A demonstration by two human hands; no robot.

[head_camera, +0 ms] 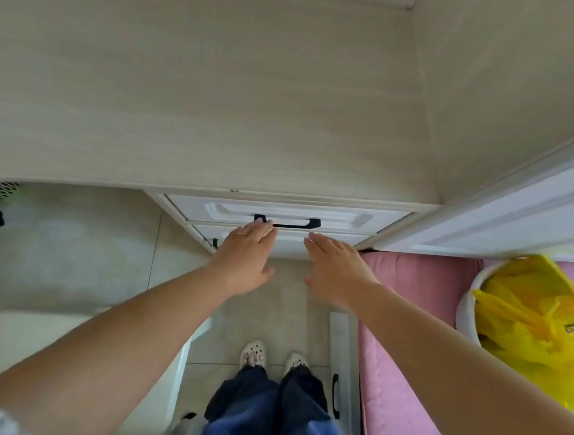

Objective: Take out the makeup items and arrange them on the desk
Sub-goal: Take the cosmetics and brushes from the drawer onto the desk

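A pale wood-grain desk top [198, 100] fills the upper half of the head view, with nothing on it. Under its front edge sits a white drawer [344, 219] with a black handle [298, 224], shut. My left hand [246, 258] reaches forward with straight fingers, its fingertips at the left end of the handle. My right hand [335, 267] is stretched out flat just below the drawer front, holding nothing. A second drawer front [290, 243] lies beneath, partly hidden by both hands. No makeup items are in view.
A pink bed cover [404, 364] lies to the right, with a white bin lined with a yellow bag [538, 323] on it. A white door panel [519, 215] stands at right. A white stool [38, 345] is at lower left. My feet stand on grey floor tiles.
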